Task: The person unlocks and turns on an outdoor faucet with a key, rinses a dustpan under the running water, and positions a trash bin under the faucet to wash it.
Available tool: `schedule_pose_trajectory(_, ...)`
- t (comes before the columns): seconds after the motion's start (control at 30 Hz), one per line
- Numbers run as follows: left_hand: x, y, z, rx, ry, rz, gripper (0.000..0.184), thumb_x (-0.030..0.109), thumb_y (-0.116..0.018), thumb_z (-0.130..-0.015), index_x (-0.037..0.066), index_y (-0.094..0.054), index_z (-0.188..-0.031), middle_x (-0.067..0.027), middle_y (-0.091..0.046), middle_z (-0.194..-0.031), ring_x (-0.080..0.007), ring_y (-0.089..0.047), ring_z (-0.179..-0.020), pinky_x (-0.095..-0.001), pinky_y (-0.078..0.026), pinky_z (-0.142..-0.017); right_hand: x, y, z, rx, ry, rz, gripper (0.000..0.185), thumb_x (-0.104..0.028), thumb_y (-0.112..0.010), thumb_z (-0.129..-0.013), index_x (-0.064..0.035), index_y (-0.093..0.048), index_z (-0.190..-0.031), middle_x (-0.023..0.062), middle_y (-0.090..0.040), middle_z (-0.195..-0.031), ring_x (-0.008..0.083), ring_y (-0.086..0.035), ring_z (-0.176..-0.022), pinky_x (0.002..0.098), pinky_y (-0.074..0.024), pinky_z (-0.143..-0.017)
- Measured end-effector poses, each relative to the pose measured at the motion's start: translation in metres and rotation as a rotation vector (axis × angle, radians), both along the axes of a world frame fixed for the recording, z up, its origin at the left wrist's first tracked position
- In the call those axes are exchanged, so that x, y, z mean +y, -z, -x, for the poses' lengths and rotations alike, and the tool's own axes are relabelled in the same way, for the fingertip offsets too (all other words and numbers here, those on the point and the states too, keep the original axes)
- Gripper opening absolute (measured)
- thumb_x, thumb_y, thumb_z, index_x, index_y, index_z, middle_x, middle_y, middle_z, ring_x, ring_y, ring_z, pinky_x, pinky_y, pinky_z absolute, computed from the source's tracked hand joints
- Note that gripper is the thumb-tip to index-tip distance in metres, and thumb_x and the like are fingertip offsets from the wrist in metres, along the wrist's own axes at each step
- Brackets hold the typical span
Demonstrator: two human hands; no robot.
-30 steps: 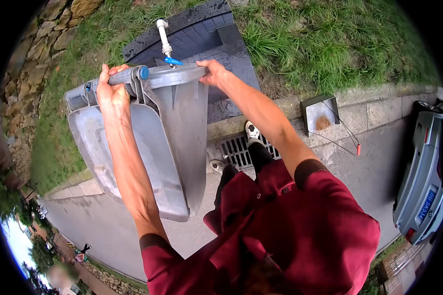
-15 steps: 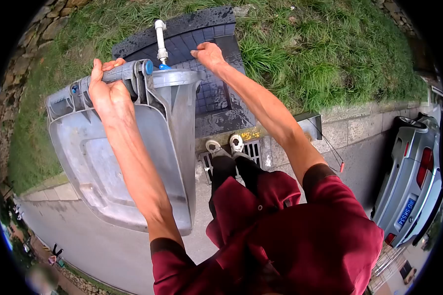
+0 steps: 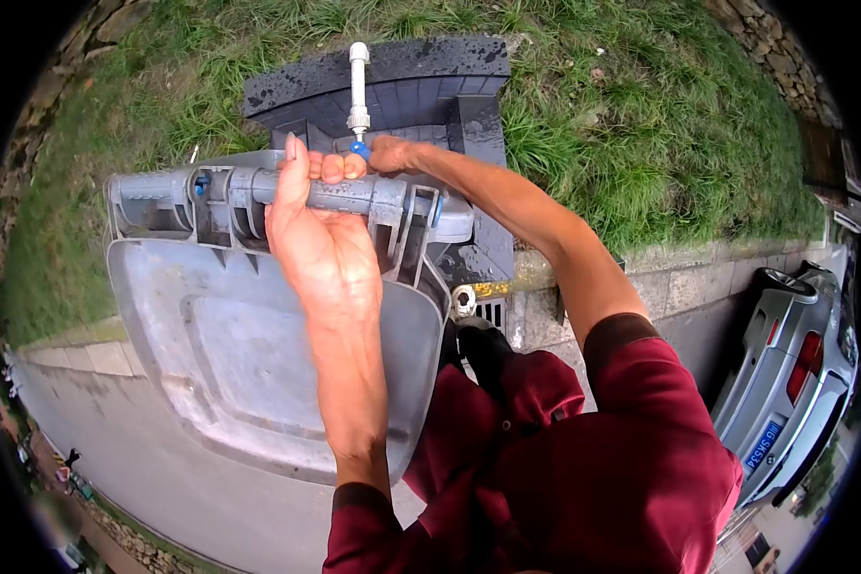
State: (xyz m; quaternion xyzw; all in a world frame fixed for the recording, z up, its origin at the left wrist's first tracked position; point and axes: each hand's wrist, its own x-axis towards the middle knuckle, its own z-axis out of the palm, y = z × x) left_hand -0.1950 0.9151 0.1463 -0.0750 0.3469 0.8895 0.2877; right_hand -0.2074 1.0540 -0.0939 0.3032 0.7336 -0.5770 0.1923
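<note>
A grey wheelie bin (image 3: 258, 344) stands at the left, tilted, with its lid hanging down on the near side. My left hand (image 3: 323, 239) is wrapped around the bin's handle bar (image 3: 349, 196), palm turned up toward me. Beyond the bar, a white pipe (image 3: 358, 86) ends in a tap with a blue lever (image 3: 361, 150). My right hand (image 3: 389, 154) is closed at that lever; its fingertips are partly hidden. Where the tap's outlet points is hidden behind my hand and the bin.
A dark tiled wash basin (image 3: 488, 134) with wet edges surrounds the tap. Grass (image 3: 622, 115) grows behind it. By my shoes lies a drain grate (image 3: 491, 314) next to a stone kerb (image 3: 679, 277). A silver car (image 3: 784, 373) is parked at the right.
The bin has swung right, closer to the basin, with my left hand still on its bar. My right hand has come down and left onto the blue tap lever.
</note>
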Motion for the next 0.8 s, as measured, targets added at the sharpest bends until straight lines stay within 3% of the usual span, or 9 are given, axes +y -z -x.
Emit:
schedule_pose_trajectory(0.17,0.003,0.001,-0.004,-0.053,-0.018,0.028,0.012,0.009,-0.057,-0.092,0.004,-0.051,-0.083,-0.0021,-0.045,-0.073,-0.0126,-0.041,-0.067,-0.0316,-0.041,-0.065,-0.015,0.0,-0.001,0.071,0.352,0.367,0.013,-0.01,-0.064,-0.08,0.0018,-0.058,-0.079,0.0086,-0.058,-0.067,0.0165,-0.058,-0.054,0.0307,-0.0526,-0.047)
schedule_pose_trajectory(0.27,0.004,0.006,-0.006,-0.06,0.032,-0.048,0.013,0.009,-0.056,-0.092,0.004,-0.051,-0.083,-0.0017,-0.044,-0.072,-0.0126,-0.041,-0.067,-0.0319,-0.04,-0.066,-0.012,0.022,0.003,0.015,0.259,0.564,0.022,-0.009,-0.068,-0.08,0.0028,-0.056,-0.095,0.0153,-0.056,-0.099,0.0214,-0.06,-0.089,0.0405,-0.0548,-0.074)
schedule_pose_trajectory(0.4,0.012,0.008,-0.011,0.01,0.064,0.005,0.014,0.012,-0.056,-0.093,0.003,-0.05,-0.084,-0.001,-0.043,-0.072,-0.0117,-0.04,-0.067,-0.0309,-0.04,-0.066,0.004,0.018,-0.011,0.082,0.117,0.648,0.038,-0.014,-0.067,-0.082,0.0039,-0.052,-0.112,0.0189,-0.049,-0.122,0.0285,-0.053,-0.11,0.0487,-0.0477,-0.089)
schedule_pose_trajectory(0.47,0.018,0.005,-0.017,0.025,0.081,0.029,0.015,0.012,-0.056,-0.093,0.003,-0.05,-0.084,-0.001,-0.043,-0.072,-0.0114,-0.04,-0.067,-0.0308,-0.04,-0.066,0.006,-0.008,-0.026,-0.008,0.002,0.559,0.027,-0.016,-0.063,-0.082,0.0009,-0.061,-0.103,0.0143,-0.06,-0.114,0.0256,-0.051,-0.115,0.0439,-0.0416,-0.096)
schedule_pose_trajectory(0.53,0.022,0.006,-0.019,0.052,0.034,0.085,0.015,0.011,-0.057,-0.093,0.002,-0.05,-0.084,-0.0014,-0.043,-0.073,-0.0116,-0.041,-0.067,-0.0311,-0.041,-0.066,0.021,-0.038,-0.053,0.013,-0.044,0.534,0.036,-0.028,-0.06,-0.087,0.001,-0.062,-0.107,0.0156,-0.06,-0.118,0.0271,-0.052,-0.116,0.0427,-0.0373,-0.101)
schedule_pose_trajectory(0.6,0.021,0.005,-0.016,0.048,0.014,0.092,0.015,0.011,-0.057,-0.093,0.002,-0.049,-0.083,-0.0017,-0.043,-0.072,-0.0117,-0.041,-0.067,-0.0312,-0.041,-0.066,0.033,-0.078,-0.095,0.21,0.07,0.095,0.044,-0.035,-0.052,-0.092,0.002,-0.06,-0.114,0.0153,-0.06,-0.119,0.0263,-0.052,-0.115,0.0394,-0.0362,-0.102)
schedule_pose_trajectory(0.67,0.012,0.006,-0.012,0.042,-0.013,0.104,0.015,0.01,-0.057,-0.092,0.002,-0.049,-0.083,-0.0019,-0.043,-0.072,-0.0118,-0.041,-0.067,-0.0314,-0.041,-0.066,0.014,-0.133,-0.148,0.47,0.345,0.408,0.049,-0.038,-0.047,-0.095,0.0028,-0.058,-0.119,0.0152,-0.06,-0.12,0.0254,-0.052,-0.116,0.0378,-0.0346,-0.103)
schedule_pose_trajectory(0.73,0.006,0.007,-0.004,0.066,0.006,0.094,0.016,0.009,-0.057,-0.092,0.002,-0.048,-0.082,-0.0024,-0.043,-0.071,-0.0122,-0.041,-0.065,-0.0319,-0.041,-0.065,-0.029,-0.168,-0.18,0.584,0.323,0.416,0.049,-0.039,-0.045,-0.095,0.0034,-0.058,-0.116,0.0153,-0.061,-0.115,0.026,-0.054,-0.112,0.0378,-0.0337,-0.102)
schedule_pose_trajectory(0.8,0.005,0.001,-0.003,0.064,-0.021,0.14,0.016,0.008,-0.059,-0.091,0.003,-0.048,-0.08,-0.002,-0.042,-0.07,-0.0124,-0.04,-0.063,-0.0314,-0.041,-0.064,-0.065,-0.182,-0.169,0.845,0.344,-0.269,0.046,-0.037,-0.042,-0.096,0.0044,-0.06,-0.107,0.0154,-0.061,-0.104,0.0289,-0.056,-0.101,0.0379,-0.0364,-0.096)
